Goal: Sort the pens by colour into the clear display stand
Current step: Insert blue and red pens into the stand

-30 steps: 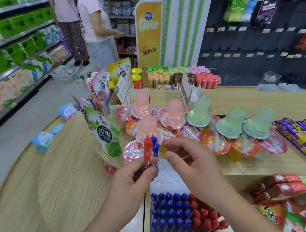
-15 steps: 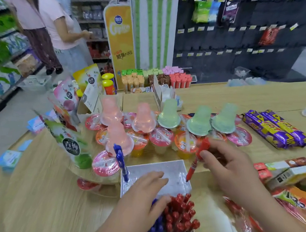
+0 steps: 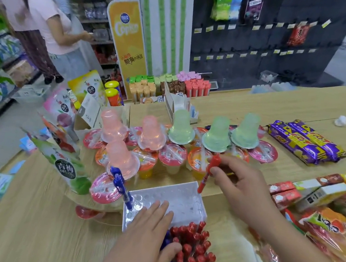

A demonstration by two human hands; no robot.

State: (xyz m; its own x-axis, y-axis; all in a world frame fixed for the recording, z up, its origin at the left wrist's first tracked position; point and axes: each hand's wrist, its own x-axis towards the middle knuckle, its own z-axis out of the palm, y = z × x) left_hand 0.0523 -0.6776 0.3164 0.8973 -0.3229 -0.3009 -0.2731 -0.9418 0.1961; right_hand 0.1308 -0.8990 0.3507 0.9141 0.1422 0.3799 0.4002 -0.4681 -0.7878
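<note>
My right hand [image 3: 241, 187] pinches a red pen [image 3: 208, 174] tip-down over the far corner of the clear display stand [image 3: 181, 197], I think to join the other red pens [image 3: 193, 248], while my left hand [image 3: 148, 234] lies flat and open on it to hold it steady.
</note>
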